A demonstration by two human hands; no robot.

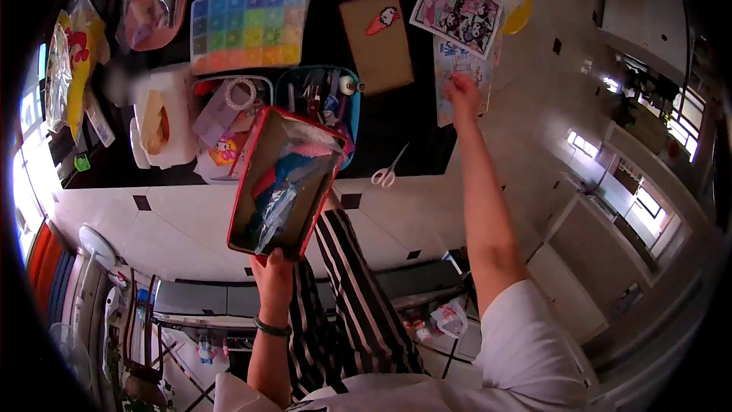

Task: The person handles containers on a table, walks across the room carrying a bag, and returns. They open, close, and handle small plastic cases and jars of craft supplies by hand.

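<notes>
Bearing the supplies, table [415, 126]: dark top; the person is at its near edge, both arms extended.
Gridded tray [248, 71]: far side; small pieces sorted by colour, blue down to orange.
Red-rimmed box [246, 179]: in the left hand [275, 278], raised in front of the table's near edge, tilted, open side toward the camera; its far end overlaps the blue-rimmed bin [356, 114] in view.
Brown board [387, 65]: flat, right of the gridded tray, a small character piece [381, 23] on it.
Black-and-white printed sheet [457, 8]: overlaps the top of a pale blue printed sheet [447, 69].
Plastic bags [278, 202]: inside the red-rimmed box, pink, teal and blue contents; bunched.
Scissors [383, 177]: by the near edge, handles toward the person.
Left fingers: closed on the box's near end, thumb over the rim, the others mostly hidden beneath.
Right fingers: bent, nearly together, at the pale blue printed sheet, right hand [462, 98] palm largely hidden; whether they pinch anything, cannot tell.
Step in hand (judged): supporting the box while the right hand handles or reaches to the sheets.
Handling need (judged): a steady left grip and limited tilt, as the bags look loose; fingertip control at the thin sheets.
</notes>
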